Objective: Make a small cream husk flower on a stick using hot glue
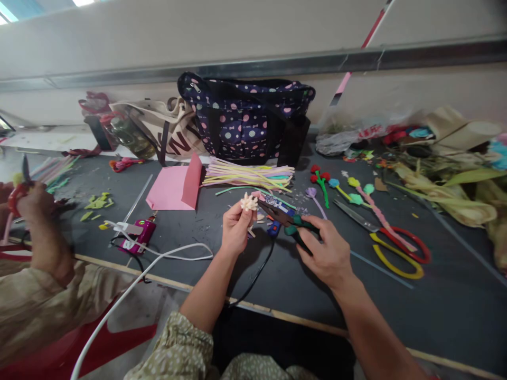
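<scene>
Between the fingers of my left hand (236, 229) is a small cream-coloured flower (249, 202), pinched and held above the dark table. My right hand (327, 250) grips dark green-handled pliers (283, 215), whose jaws reach to the right side of the flower. Whether the jaws are closed on it I cannot tell. Below the pliers lies a blue tool (274, 228) with a black cord, partly hidden. Behind my hands lie a bundle of pastel pipe cleaners (247, 174) and a folded pink paper (172, 187).
Large red-and-yellow scissors (390, 245) lie right of my right hand, near several pipe-cleaner flowers (322, 184). A polka-dot bag (245, 121) stands at the back. Left are a magenta power adapter (138, 235) with a white cable (130, 290) and a co-worker's hand (35, 206) with scissors.
</scene>
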`<state>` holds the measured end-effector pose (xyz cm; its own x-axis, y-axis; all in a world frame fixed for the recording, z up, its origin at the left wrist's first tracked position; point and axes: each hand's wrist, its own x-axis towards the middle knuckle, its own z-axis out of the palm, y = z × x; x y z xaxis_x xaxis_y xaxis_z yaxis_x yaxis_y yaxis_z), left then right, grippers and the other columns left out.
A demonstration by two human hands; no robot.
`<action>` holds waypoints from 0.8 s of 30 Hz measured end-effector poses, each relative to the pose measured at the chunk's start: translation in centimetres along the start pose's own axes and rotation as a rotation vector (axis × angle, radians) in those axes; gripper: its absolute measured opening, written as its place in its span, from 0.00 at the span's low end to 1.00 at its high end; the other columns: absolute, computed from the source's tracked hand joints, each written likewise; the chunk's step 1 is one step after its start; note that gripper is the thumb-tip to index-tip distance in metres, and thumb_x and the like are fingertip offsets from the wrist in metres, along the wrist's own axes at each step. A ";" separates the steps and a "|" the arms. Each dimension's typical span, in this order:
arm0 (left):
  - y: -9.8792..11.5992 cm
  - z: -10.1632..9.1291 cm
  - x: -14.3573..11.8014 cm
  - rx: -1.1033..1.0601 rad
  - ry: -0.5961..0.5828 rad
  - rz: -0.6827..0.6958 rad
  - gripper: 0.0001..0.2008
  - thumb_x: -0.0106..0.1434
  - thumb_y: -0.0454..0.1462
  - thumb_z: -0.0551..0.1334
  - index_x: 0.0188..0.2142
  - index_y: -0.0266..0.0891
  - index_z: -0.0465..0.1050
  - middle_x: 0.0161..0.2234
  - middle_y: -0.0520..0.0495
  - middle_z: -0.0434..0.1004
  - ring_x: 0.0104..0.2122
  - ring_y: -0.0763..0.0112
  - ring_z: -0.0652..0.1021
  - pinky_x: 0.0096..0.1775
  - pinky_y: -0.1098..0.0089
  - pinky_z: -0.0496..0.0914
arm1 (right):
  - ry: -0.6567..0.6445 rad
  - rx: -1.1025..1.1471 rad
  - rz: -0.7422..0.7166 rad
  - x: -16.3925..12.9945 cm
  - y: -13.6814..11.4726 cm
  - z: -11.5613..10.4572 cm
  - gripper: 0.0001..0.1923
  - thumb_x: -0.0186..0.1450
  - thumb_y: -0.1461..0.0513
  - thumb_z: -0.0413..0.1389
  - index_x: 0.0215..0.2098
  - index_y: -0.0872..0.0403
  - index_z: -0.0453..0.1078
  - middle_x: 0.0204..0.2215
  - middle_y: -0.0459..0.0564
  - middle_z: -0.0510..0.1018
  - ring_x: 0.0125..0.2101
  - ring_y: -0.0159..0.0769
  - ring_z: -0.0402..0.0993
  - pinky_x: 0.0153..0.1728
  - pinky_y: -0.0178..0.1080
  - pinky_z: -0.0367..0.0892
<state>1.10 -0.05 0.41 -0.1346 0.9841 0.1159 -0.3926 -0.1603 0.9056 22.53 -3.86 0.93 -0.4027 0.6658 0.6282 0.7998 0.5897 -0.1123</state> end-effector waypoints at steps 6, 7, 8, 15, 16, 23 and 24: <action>-0.2 -0.4 -0.1 0.084 -0.010 0.090 0.17 0.60 0.49 0.67 0.35 0.36 0.79 0.22 0.52 0.66 0.23 0.78 0.61 0.26 0.74 0.56 | 0.008 -0.007 -0.003 -0.1 0.0 0.0 0.10 0.63 0.68 0.56 0.42 0.50 0.70 0.50 0.56 0.73 0.39 0.39 0.71 0.37 0.39 0.68; -0.2 -0.4 -0.1 0.101 -0.008 0.095 0.18 0.59 0.50 0.67 0.34 0.35 0.79 0.22 0.52 0.66 0.23 0.78 0.62 0.26 0.74 0.57 | 0.015 -0.012 -0.007 -0.1 0.0 0.0 0.10 0.63 0.68 0.56 0.41 0.50 0.70 0.50 0.56 0.73 0.39 0.39 0.70 0.37 0.39 0.68; -0.2 -0.4 -0.1 0.116 -0.004 0.095 0.18 0.59 0.50 0.67 0.32 0.35 0.79 0.22 0.52 0.67 0.23 0.77 0.63 0.27 0.74 0.58 | 0.023 -0.017 -0.014 -0.1 0.0 0.0 0.10 0.63 0.68 0.56 0.41 0.51 0.70 0.50 0.56 0.73 0.40 0.40 0.70 0.38 0.39 0.68; -0.2 -0.3 -0.1 0.144 0.019 0.116 0.19 0.58 0.52 0.67 0.31 0.36 0.79 0.22 0.50 0.68 0.23 0.75 0.65 0.28 0.72 0.61 | 0.043 -0.015 -0.022 0.0 -0.2 0.1 0.14 0.60 0.69 0.57 0.44 0.52 0.69 0.50 0.58 0.72 0.40 0.42 0.70 0.40 0.43 0.69; -0.2 -0.3 -0.1 0.139 0.018 0.110 0.19 0.57 0.52 0.67 0.32 0.36 0.80 0.22 0.51 0.68 0.23 0.75 0.65 0.28 0.72 0.61 | 0.036 -0.009 -0.009 0.0 -0.2 0.1 0.15 0.60 0.69 0.57 0.45 0.52 0.69 0.50 0.58 0.72 0.40 0.43 0.70 0.40 0.44 0.69; -0.3 -0.4 0.0 0.078 0.003 0.086 0.18 0.58 0.49 0.68 0.38 0.36 0.81 0.21 0.52 0.67 0.23 0.77 0.64 0.27 0.74 0.60 | 0.008 0.018 0.010 0.0 -0.3 0.4 0.18 0.59 0.69 0.56 0.48 0.53 0.69 0.51 0.60 0.70 0.45 0.48 0.69 0.42 0.48 0.68; -0.3 -0.4 0.0 0.068 -0.002 0.091 0.17 0.58 0.49 0.68 0.36 0.36 0.80 0.21 0.52 0.68 0.23 0.77 0.64 0.27 0.74 0.60 | 0.015 0.016 0.011 0.0 -0.3 0.4 0.18 0.59 0.69 0.56 0.48 0.53 0.69 0.51 0.60 0.70 0.44 0.48 0.69 0.42 0.48 0.68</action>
<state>0.88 -0.03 -0.02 -0.1654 0.9659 0.1993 -0.3159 -0.2433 0.9171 22.09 -3.87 0.63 -0.3870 0.6654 0.6383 0.7968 0.5897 -0.1316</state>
